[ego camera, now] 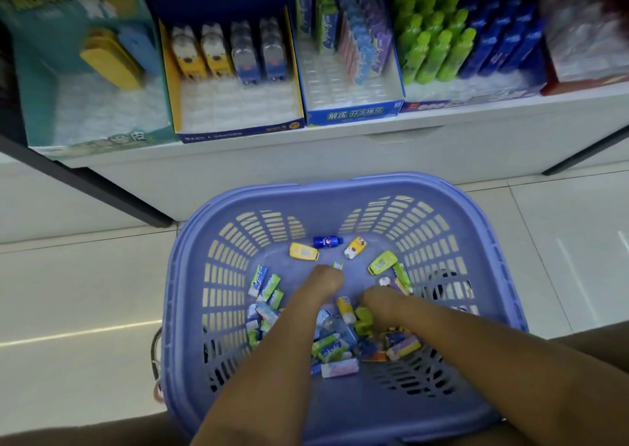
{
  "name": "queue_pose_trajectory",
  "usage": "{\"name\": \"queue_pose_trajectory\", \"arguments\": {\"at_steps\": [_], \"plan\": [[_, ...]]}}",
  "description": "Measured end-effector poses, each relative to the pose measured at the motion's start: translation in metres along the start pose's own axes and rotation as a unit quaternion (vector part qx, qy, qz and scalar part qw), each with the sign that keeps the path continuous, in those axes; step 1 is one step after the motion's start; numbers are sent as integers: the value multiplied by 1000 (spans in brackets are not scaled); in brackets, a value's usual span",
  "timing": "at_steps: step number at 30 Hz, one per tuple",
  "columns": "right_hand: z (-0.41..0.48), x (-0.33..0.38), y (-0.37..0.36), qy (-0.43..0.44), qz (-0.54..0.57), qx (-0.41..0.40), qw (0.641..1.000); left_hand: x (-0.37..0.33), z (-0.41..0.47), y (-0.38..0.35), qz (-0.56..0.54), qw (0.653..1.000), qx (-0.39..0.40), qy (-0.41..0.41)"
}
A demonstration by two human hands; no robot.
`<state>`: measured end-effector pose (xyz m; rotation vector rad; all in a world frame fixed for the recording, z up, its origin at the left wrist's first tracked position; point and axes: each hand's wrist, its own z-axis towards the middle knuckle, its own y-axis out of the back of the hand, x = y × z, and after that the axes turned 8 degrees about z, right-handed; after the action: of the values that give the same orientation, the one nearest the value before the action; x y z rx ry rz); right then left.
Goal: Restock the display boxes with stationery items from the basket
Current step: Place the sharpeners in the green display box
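A purple plastic basket [343, 187] stands on the floor in front of a low shelf. It holds several small boxed erasers and toy-shaped stationery pieces [332, 347]. Both my arms reach down into it. My left hand [323, 284] is bent over the basket floor with its fingers folded out of sight, and a tiny green-and-white piece [337, 265] shows at its tip. My right hand [376, 299] is dug into the pile beside a small white piece [384, 280], its fingers hidden. Display boxes on the shelf include a yellow-blue one [238, 129] and a blue eraser box [354, 114], both partly filled.
A teal display box [98, 139] sits at the shelf's left, and rows of green and blue bottle-shaped items [452, 47] at the right. Loose in the far part of the basket lie a blue bottle piece [327, 241], yellow pieces [304, 251] and a green one [382, 262]. Pale floor tiles surround the basket.
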<state>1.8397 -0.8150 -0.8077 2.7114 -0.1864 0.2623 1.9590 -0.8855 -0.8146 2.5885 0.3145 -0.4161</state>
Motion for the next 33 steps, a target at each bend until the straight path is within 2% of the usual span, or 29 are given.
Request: {"name": "queue_pose_trajectory", "arguments": {"at_steps": [2, 5, 9, 11, 14, 17, 19, 20, 23, 25, 27, 28, 30, 33], "plan": [[-6, -1, 13, -14, 48, 24, 998, 0, -8, 5, -156, 986, 52, 25], [-26, -6, 48, -10, 118, 20, 993, -6, -25, 18, -314, 948, 31, 35], [-75, -6, 109, 14, 217, 17, 976, -17, -53, 56, -318, 947, 37, -13], [-103, 1, 136, 38, 216, -1, 976, -23, -66, 77, -327, 943, 39, -36], [-136, 21, 165, 92, 170, -101, 976, -31, -90, 108, -373, 924, 15, -79], [-161, 43, 183, 135, 153, -204, 957, -32, -117, 128, -394, 911, -50, -113], [-174, 57, 191, 158, 163, -254, 940, -29, -132, 135, -429, 890, -76, -136], [-179, 65, 194, 170, 164, -279, 931, -27, -140, 139, -466, 871, -58, -148], [-187, 88, 204, 210, 167, -334, 904, -20, -162, 151, -572, 789, 77, -213], [-192, 106, 211, 226, 161, -361, 890, -13, -173, 161, -628, 731, 103, -247], [-195, 124, 219, 253, 172, -395, 866, -6, -181, 170, -693, 663, 73, -274], [-196, 133, 222, 283, 220, -396, 845, -2, -184, 175, -724, 623, 47, -292], [-197, 151, 230, 354, 376, -352, 781, 7, -188, 187, -763, 558, -12, -327], [-191, 172, 243, 396, 570, -255, 673, 25, -198, 206, -787, 510, -72, -339]]}}
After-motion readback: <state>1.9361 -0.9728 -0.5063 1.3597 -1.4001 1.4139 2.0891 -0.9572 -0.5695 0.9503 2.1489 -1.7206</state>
